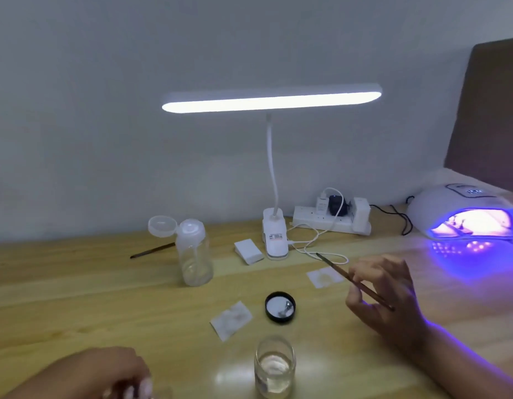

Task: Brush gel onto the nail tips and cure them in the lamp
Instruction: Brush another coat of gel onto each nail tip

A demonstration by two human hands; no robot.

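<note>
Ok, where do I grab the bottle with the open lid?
Grip the bottle round its clear round body, coming from the front. It stands upright, and its flip lid hangs open at the top, so probably keep it level.

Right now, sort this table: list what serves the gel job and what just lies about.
Job: right hand, brush it holds, glass jar, lit curing lamp.
Lying about: flip-top bottle, spare brush, white block, power strip.

free: bare table [399, 246] fronting curing lamp [445, 203] | blocked: glass jar [275, 367], black lid [280, 307], bottle [195, 254] mid-table
</note>
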